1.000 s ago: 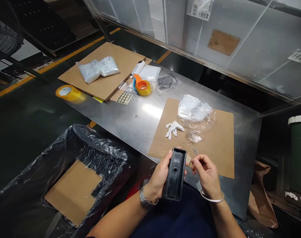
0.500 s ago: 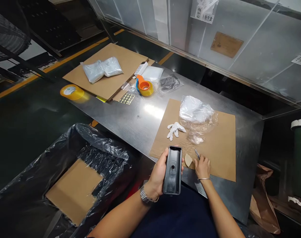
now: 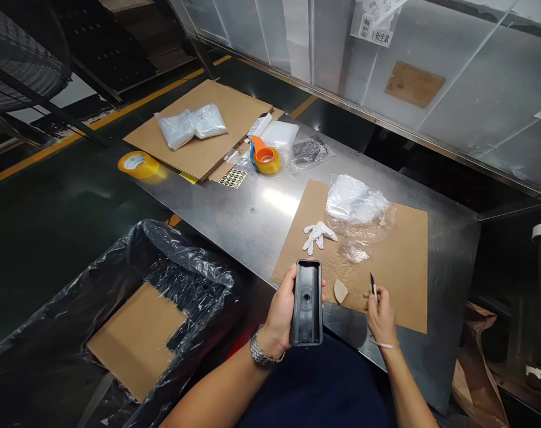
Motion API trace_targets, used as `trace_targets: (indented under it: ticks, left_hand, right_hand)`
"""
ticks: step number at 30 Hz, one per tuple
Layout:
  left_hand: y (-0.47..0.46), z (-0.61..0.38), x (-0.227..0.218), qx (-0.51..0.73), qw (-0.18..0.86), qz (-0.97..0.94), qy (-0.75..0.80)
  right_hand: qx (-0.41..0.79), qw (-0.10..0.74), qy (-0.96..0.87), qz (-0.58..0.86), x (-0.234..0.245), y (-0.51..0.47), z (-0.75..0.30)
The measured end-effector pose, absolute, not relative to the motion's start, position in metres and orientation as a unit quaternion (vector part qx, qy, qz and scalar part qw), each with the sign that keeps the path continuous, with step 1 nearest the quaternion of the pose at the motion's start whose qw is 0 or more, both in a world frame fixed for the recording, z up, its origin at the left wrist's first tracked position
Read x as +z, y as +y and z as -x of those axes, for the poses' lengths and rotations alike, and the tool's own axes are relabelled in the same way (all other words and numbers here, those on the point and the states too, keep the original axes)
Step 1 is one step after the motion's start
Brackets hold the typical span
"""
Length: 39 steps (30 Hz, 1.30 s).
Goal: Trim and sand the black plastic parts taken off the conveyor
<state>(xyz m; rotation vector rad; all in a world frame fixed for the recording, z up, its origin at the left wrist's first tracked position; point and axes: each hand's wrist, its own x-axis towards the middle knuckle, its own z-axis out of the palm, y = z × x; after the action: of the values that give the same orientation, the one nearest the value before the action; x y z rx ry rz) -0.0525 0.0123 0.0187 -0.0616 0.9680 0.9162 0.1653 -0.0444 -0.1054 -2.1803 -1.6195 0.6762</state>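
My left hand [image 3: 280,310] is closed around a long black plastic tray-like part [image 3: 307,321], its hollow side facing up with a small round hole in the middle. My right hand [image 3: 381,315] grips a small craft knife [image 3: 373,286], blade pointing away from me, over the cardboard sheet [image 3: 404,261]. Between the two hands a beige wedge-shaped piece [image 3: 340,291] lies on the sheet's near edge. A white glove [image 3: 318,235] rests on the cardboard beyond the black part. Behind it sits a crumpled clear plastic bag [image 3: 355,202] with white contents.
On the metal table [image 3: 235,220], a tape dispenser [image 3: 266,157] and a sticker sheet [image 3: 233,178] lie by stacked cardboard [image 3: 208,95] with plastic packets [image 3: 192,126]. A yellow tape roll [image 3: 137,165] is at the left edge. A bin lined with black plastic [image 3: 163,241] stands lower left.
My right hand has picked the craft knife up off the cardboard and moved slightly right. My left hand still holds the black part. The view has shifted a little.
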Motion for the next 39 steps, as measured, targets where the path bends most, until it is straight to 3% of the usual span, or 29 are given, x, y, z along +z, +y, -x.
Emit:
trace_targets:
  ticks: [5, 9, 19, 39]
  left_hand:
    - [0.015, 0.053, 0.022, 0.451, 0.774, 0.025, 0.444]
    - [0.016, 0.05, 0.023, 0.464, 0.763, 0.02, 0.45]
    - [0.015, 0.05, 0.026, 0.494, 0.737, -0.002, 0.461]
    - [0.01, 0.051, 0.031, 0.529, 0.71, -0.029, 0.464]
  right_hand:
    - [0.234, 0.183, -0.733, 0.612, 0.017, -0.062, -0.14]
    - [0.154, 0.152, -0.815, 0.537, 0.061, -0.065, -0.122]
    - [-0.002, 0.062, -0.857, 0.511, 0.068, -0.064, -0.111]
    - [-0.023, 0.04, -0.87, 0.491, 0.066, -0.064, -0.102]
